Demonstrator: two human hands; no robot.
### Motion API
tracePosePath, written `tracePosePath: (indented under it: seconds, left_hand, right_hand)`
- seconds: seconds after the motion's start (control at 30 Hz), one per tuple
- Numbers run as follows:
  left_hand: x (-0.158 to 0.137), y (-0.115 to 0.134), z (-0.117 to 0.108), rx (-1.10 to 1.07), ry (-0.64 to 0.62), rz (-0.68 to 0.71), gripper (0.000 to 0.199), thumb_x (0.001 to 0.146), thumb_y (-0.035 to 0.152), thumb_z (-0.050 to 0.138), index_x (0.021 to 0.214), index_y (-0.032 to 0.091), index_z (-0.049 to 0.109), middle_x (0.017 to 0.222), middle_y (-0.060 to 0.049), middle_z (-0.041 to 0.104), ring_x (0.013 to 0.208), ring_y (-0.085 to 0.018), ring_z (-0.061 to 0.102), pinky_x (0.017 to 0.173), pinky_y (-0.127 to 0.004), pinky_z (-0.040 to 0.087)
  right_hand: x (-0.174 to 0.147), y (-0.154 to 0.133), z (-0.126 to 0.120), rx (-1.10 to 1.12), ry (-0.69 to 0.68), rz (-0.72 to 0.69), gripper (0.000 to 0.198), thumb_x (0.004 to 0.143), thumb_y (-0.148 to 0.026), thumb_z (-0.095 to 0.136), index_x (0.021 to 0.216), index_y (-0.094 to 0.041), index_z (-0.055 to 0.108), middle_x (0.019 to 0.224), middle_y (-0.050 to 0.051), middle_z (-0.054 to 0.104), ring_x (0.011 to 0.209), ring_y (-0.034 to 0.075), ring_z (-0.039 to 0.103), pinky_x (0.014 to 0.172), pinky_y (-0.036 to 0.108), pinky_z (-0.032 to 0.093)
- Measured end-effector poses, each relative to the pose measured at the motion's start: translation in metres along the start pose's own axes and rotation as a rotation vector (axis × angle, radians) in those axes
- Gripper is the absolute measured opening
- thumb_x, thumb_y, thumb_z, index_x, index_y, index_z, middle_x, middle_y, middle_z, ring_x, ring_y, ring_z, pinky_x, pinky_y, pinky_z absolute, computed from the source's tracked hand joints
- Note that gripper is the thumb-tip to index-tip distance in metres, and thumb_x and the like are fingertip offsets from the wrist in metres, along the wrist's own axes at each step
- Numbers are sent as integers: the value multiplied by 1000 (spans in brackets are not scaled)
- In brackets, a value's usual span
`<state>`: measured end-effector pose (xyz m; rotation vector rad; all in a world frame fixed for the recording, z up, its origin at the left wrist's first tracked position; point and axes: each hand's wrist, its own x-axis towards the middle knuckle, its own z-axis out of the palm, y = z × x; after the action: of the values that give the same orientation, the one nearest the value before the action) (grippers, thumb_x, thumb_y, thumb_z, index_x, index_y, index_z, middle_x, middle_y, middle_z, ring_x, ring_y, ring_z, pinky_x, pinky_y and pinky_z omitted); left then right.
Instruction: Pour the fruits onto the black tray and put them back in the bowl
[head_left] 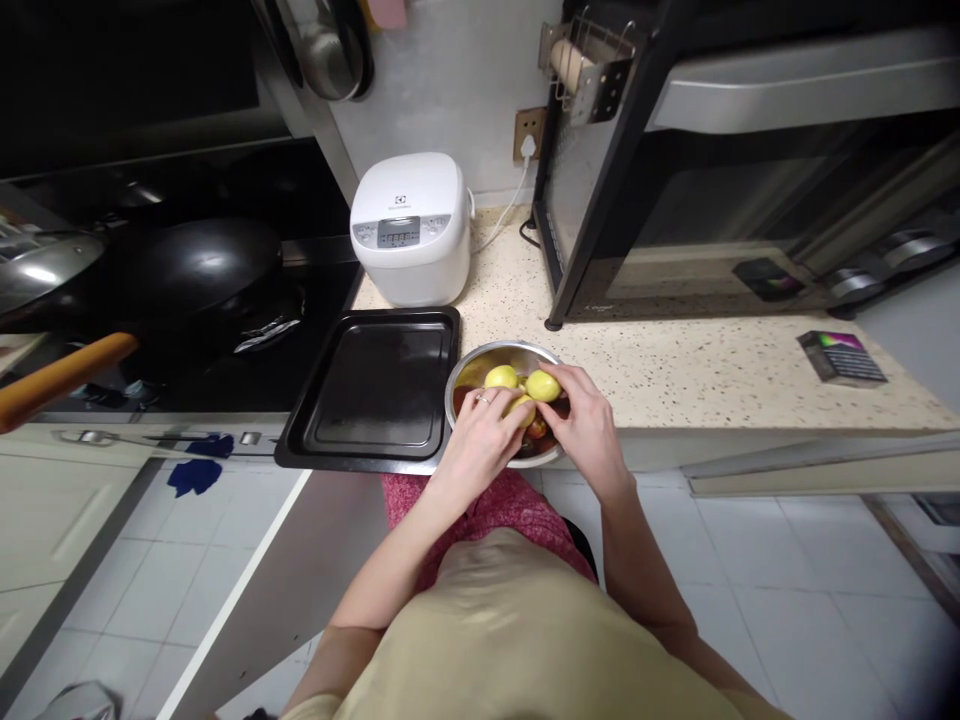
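Observation:
A round steel bowl (517, 347) stands on the counter with brown liquid and a reddish lump in it, which my hands partly hide. Smooth yellow lemons (501, 377) lie in or over the bowl. My left hand (487, 432), a ring on one finger, has its fingertips bent around a lemon (522, 407) near the bowl's middle. With thumb and fingers curled, my right hand (585, 420) grips another lemon (543, 386) at the right side of the bowl. The fingertips of both hands are close together.
Left of the bowl lies a black baking tray (382, 385), its front edge past the counter. Behind it stands a white rice cooker (411, 230). An oven (720, 200) fills the back right. A small dark box (841, 358) sits far right; a wok (202, 265) stands on the stove.

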<state>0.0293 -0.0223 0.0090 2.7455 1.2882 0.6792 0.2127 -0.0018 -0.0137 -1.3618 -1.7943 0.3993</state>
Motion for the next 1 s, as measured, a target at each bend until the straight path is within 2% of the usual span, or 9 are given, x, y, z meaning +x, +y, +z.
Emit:
tracePosePath:
  seconds: [0.2,0.33,0.43,0.67,0.87,1.0]
  left_hand:
    - [-3,-9,0,-128,44,-50,37,99,24,64,136,22,59,141,-15,59,138,-32,52,112,-51,44]
    - [-6,-23,0,-227,53,-102,65,95,35,71,153,26,43,156,-17,46,149,-34,43,119,-55,40]
    - [-8,-32,2,-299,16,-131,77,92,40,76,157,25,37,160,-18,41,151,-34,41,121,-54,41]
    - [-10,-34,4,-327,5,-168,76,91,43,76,156,28,40,161,-16,41,149,-33,43,121,-52,42]
    - [-8,-33,4,-275,34,-191,81,86,48,80,155,24,45,159,-18,42,147,-36,44,122,-54,40]
    - [-9,-34,5,-254,37,-208,82,85,51,81,154,24,45,158,-18,43,146,-36,45,121,-55,41]
  right_hand:
    - [3,2,1,-14,-19,-26,42,92,-18,56,133,-23,62,127,12,67,123,32,65,107,52,54]
    - [5,3,0,-12,-45,-37,44,91,-17,56,135,-24,61,130,12,67,123,31,65,107,52,54]
    - [7,3,0,10,-70,-49,45,92,-16,55,135,-25,61,131,11,67,123,31,65,108,52,53]
    - [11,4,2,116,-101,-35,45,91,-18,59,134,-28,62,137,9,68,125,31,66,107,54,56]
    - [11,4,8,240,-127,60,44,90,-23,62,134,-27,63,138,9,68,118,29,70,96,47,63]
    - [7,3,11,154,-155,65,47,93,-23,58,140,-25,59,138,10,69,123,30,69,106,52,58]
